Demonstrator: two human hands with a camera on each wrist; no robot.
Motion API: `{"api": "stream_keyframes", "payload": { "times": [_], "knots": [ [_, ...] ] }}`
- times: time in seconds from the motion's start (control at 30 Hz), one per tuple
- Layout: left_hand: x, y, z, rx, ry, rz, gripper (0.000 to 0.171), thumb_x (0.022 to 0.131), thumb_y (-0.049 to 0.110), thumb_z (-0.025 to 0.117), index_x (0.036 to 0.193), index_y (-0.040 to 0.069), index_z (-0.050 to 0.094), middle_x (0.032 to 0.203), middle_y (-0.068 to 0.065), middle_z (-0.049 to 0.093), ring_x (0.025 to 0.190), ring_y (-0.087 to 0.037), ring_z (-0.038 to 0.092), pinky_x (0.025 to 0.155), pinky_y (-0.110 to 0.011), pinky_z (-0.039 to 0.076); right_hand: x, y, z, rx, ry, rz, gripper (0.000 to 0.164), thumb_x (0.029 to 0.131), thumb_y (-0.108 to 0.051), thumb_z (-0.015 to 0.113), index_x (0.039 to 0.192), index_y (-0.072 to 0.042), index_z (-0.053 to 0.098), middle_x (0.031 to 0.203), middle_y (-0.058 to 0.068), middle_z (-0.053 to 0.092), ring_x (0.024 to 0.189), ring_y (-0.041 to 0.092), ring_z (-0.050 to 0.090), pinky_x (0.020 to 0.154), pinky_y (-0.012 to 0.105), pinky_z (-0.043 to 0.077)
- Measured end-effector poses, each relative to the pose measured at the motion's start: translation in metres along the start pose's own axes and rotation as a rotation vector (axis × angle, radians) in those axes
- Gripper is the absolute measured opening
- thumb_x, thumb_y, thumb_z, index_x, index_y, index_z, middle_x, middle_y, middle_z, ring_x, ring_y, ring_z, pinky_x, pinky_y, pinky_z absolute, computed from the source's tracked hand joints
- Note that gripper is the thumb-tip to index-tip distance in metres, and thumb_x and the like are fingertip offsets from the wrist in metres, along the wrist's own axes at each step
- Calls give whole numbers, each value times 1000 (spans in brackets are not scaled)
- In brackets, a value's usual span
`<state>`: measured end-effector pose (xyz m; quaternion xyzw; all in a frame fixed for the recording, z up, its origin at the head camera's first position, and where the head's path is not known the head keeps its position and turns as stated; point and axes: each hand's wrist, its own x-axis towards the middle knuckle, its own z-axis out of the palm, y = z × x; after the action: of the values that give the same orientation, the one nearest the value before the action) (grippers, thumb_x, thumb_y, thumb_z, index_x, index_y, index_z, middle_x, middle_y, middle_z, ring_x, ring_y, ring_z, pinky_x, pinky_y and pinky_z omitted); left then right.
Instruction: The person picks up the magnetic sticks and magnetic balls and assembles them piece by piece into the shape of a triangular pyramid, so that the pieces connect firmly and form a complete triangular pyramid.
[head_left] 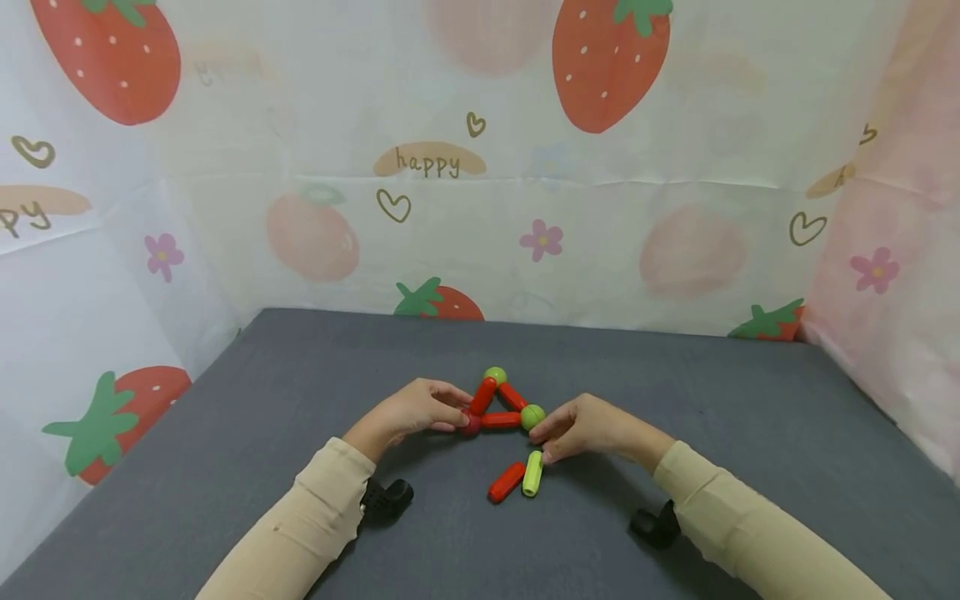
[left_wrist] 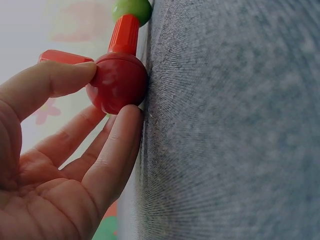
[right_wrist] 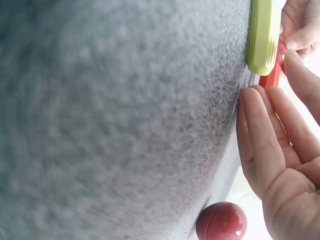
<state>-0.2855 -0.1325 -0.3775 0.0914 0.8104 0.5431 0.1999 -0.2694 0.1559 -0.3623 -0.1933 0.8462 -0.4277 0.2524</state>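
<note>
Three red rods (head_left: 500,420) and three balls form a triangle lying on the grey table. A green ball (head_left: 496,377) is at its far corner, another green ball (head_left: 532,417) at the right one, and a dark red ball (left_wrist: 120,82) at the left. My left hand (head_left: 426,408) pinches the red ball between thumb and fingers. My right hand (head_left: 588,429) is beside the right green ball, its fingers fairly straight in the right wrist view; whether they touch the ball is unclear. A loose yellow-green rod (head_left: 532,473) lies near its thumb, next to a loose red rod (head_left: 507,482).
Another dark red ball (right_wrist: 221,221) sits on the table in the right wrist view; the head view does not show it. Printed cloth (head_left: 450,242) hangs behind and at the sides of the grey table (head_left: 315,367). Black wrist devices (head_left: 656,527) sit under both forearms.
</note>
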Motion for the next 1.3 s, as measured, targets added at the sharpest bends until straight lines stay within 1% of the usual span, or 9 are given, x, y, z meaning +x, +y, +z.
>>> {"api": "stream_keyframes", "payload": {
  "times": [0.23, 0.53, 0.63, 0.77, 0.87, 1.13, 1.23, 1.3],
  "knots": [
    [-1, 2, 0, -7, -1, 0, 40, 87, 7, 70, 126, 0, 66, 130, -16, 63, 108, -20, 66, 94, -35, 58, -2, -3, 0, -73, -14, 9, 29, 82, -15, 82, 108, -6, 78, 106, 6, 77, 91, 9, 67, 83, 27, 58],
    [-1, 2, -1, 3, 4, -2, 41, 87, 8, 70, 127, 0, 65, 130, -16, 62, 107, -20, 66, 95, -35, 58, -5, -6, 2, -106, -1, 1, 20, 80, -13, 83, 98, -6, 79, 97, 4, 77, 83, 9, 65, 76, 24, 56],
    [-2, 2, -1, 0, 5, -4, 41, 87, 8, 70, 127, 0, 65, 130, -17, 62, 107, -20, 66, 95, -35, 58, -4, -7, 2, -83, -7, -12, 21, 81, -11, 82, 101, -4, 78, 97, 5, 77, 82, 9, 66, 76, 25, 57],
    [-2, 2, -1, 3, 8, -7, 41, 87, 8, 70, 127, 0, 65, 131, -17, 62, 108, -20, 66, 95, -36, 58, -2, -9, 5, -48, -37, -66, 28, 81, -10, 82, 107, -1, 76, 101, 9, 76, 86, 10, 68, 79, 25, 58],
    [-2, 2, -1, 4, 5, -4, 41, 87, 9, 70, 127, 0, 65, 131, -17, 62, 107, -20, 66, 95, -36, 58, -1, -10, 8, -59, -58, -87, 27, 81, -11, 82, 106, -1, 76, 102, 9, 76, 86, 9, 68, 78, 23, 58],
    [-1, 1, 0, -3, -1, -1, 41, 87, 8, 70, 126, 0, 65, 131, -17, 62, 107, -20, 66, 95, -36, 58, -4, -9, 12, -132, -87, -91, 16, 79, -10, 83, 93, -3, 79, 88, 5, 77, 77, 7, 64, 73, 24, 55],
    [-1, 1, 0, -2, -4, -2, 40, 87, 8, 70, 126, 0, 65, 130, -16, 63, 106, -19, 67, 95, -35, 58, -5, -9, 11, -141, -112, -70, 15, 80, -9, 82, 93, -4, 79, 88, 5, 77, 77, 7, 64, 73, 24, 55],
    [0, 1, 0, -4, -6, -3, 40, 87, 8, 70, 126, 0, 65, 130, -16, 63, 106, -19, 67, 95, -35, 58, -6, -9, 11, -134, -138, -48, 16, 81, -8, 81, 96, -3, 79, 90, 5, 78, 78, 7, 64, 74, 23, 55]
  ]
}}
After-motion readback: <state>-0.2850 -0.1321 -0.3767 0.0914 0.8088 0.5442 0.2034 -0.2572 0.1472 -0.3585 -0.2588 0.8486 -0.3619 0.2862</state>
